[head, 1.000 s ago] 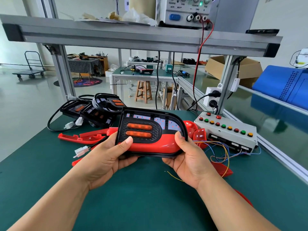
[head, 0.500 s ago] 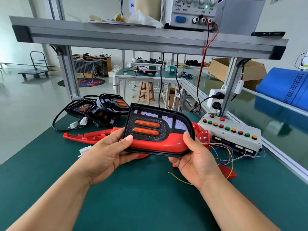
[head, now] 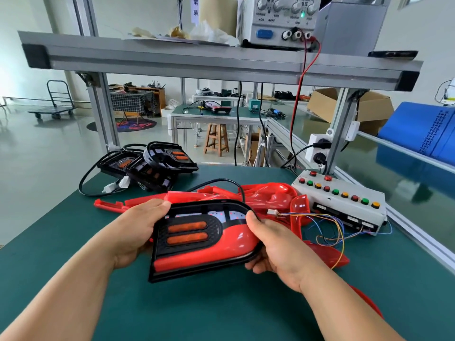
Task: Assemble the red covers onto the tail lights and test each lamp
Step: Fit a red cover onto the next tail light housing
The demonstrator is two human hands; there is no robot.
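1. Head view: both hands hold one tail light [head: 197, 239] over the green desk [head: 221, 313], with its face tilted up toward the person.
2. The left hand [head: 138, 230] grasps the lamp's 9 o'clock end. The thumb lies along the top edge and the fingers are hidden underneath.
3. The right hand [head: 278, 247] grasps the rounded 3 o'clock end, thumb on the black rim and fingers curled below.
4. A red cover [head: 229, 244] sits on the lamp's lower half, beneath two orange strips.
5. At 12 o'clock from the lamp, loose red covers [head: 266, 193] lie heaped on the desk.
6. At 10 o'clock, spare black lamps [head: 157, 163] are stacked with their cables and white plugs.
7. At 2 o'clock stands a white button box [head: 342, 200], with coloured wires [head: 330, 227] trailing in front of it.
8. On the shelf at 1 o'clock, a power supply [head: 280, 20] shows a green light.
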